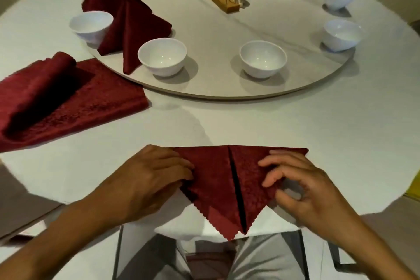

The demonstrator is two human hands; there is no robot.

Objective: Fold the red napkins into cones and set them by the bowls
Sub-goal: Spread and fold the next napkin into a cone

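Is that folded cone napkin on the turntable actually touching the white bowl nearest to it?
Cannot tell. In the head view the cone napkin overlaps the bowl beside it, hiding the bowl's right side, so neither contact nor gap shows.

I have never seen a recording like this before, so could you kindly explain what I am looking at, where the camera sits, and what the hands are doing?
There is no machine here: the single picture comes from a wide-angle camera worn on a person's head, looking forward and down at their own two bare hands.

On the white table, near its edge, lies a red napkin folded into a downward-pointing triangle with a seam down its middle. The left hand rests on its left flap, fingers laid over the cloth. The right hand is at the right flap with fingers curled; whether it pinches the cloth is hard to tell.

Further off, a round turntable carries white bowls and finished napkin cones. A stack of flat napkins waits to the left.
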